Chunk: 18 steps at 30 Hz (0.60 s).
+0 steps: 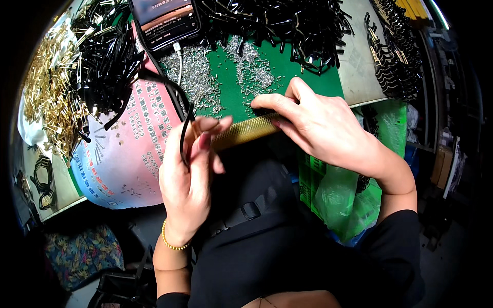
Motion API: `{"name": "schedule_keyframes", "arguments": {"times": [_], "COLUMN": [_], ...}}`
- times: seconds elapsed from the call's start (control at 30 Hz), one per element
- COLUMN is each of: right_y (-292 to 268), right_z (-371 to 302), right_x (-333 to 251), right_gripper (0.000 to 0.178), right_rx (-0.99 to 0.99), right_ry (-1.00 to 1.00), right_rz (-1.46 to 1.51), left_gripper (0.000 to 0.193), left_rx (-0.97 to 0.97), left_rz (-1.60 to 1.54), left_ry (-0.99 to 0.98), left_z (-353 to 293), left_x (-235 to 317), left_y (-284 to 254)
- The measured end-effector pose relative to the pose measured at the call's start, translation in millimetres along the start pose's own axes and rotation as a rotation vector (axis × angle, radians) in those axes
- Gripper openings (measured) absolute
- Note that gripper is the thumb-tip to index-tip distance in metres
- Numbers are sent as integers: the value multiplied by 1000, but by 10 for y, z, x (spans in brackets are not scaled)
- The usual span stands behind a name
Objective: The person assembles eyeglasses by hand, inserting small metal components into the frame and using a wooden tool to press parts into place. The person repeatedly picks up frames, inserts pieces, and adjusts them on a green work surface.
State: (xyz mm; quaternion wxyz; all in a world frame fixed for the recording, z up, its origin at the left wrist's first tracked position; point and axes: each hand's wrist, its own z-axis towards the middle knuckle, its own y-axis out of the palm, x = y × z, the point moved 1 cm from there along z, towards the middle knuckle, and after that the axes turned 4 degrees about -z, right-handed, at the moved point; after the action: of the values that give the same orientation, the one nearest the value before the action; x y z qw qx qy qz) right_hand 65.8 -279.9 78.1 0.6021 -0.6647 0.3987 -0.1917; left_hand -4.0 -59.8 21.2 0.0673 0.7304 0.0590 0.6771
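My left hand (190, 174) is raised above the table edge and pinches a thin curved black plastic piece (177, 100) between thumb and fingers. My right hand (313, 120) rests on the front edge of the green mat (308, 82), its fingertips reaching into a scatter of tiny silver screws (254, 72). What lies between those fingertips is too small to tell. A yellowish strip (246, 131) runs along the table edge between both hands.
Heaps of black plastic pieces (287, 20) lie at the back, more at left (105, 61) beside gold metal parts (49, 87). A phone (164, 20) with a white cable stands at the top. A pink printed bag (123, 149) covers the left. Green plastic bag (354, 200) below right.
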Motion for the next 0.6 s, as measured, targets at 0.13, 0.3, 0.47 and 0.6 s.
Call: {"name": "schedule_keyframes", "arguments": {"times": [0.13,0.3,0.47,0.6], "right_y": [21,28,16,-66], "right_z": [6,15,59,135], "right_x": [24,40,14,-11], "right_gripper": [40,42,41,43], "right_rx": [2,-2,-58,-166], "right_ry": [6,-14,28,22], "right_rz": [-6,9,14,58], "left_gripper": [28,27,30,29], "left_rx": [-38,95,27,92], "left_rz": [7,-10,-81,-81], "left_ry": [-196,-162,-107,-79], "left_z": [150,-37,-110,-59], "left_x": [127,99,-42,-51], "left_y": [67,12,-159,-134]}}
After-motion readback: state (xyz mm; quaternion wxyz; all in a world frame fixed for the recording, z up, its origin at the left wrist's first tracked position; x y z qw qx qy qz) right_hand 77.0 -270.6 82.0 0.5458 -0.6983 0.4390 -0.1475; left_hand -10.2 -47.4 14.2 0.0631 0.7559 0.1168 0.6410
